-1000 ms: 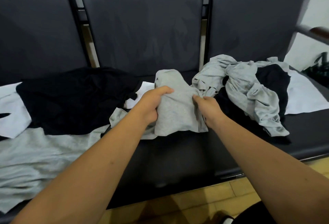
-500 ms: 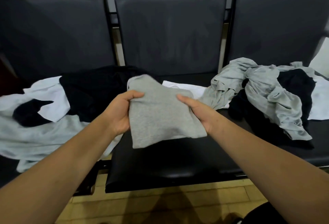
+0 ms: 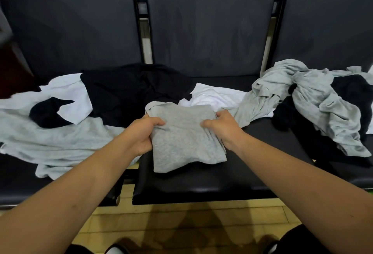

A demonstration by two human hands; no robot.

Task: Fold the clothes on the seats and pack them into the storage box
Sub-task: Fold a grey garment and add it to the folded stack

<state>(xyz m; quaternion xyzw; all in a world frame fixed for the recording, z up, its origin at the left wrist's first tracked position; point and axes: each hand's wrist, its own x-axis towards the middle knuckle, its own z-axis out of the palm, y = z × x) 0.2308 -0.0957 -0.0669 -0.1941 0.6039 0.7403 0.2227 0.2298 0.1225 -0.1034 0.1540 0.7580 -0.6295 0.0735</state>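
Note:
A folded grey garment (image 3: 184, 138) hangs between my hands above the front of the middle seat (image 3: 201, 185). My left hand (image 3: 142, 134) grips its left edge, thumb on top. On the other side, my right hand (image 3: 224, 127) grips the right edge. Unfolded clothes lie on the seats: a black garment (image 3: 131, 90), a white one (image 3: 214, 96), a pale grey one (image 3: 58, 138) at the left, and a crumpled grey and black heap (image 3: 323, 100) at the right. No storage box is in view.
Three dark padded seats with backrests (image 3: 205, 25) stand in a row, metal frame posts between them. Yellowish tiled floor (image 3: 181, 227) lies below the seat edge. My shoes show at the bottom edge.
Both hands lifted the folded grey garment off the seat and carried it leftward and toward me. The view swung left, so the right heap now sits at the frame's edge.

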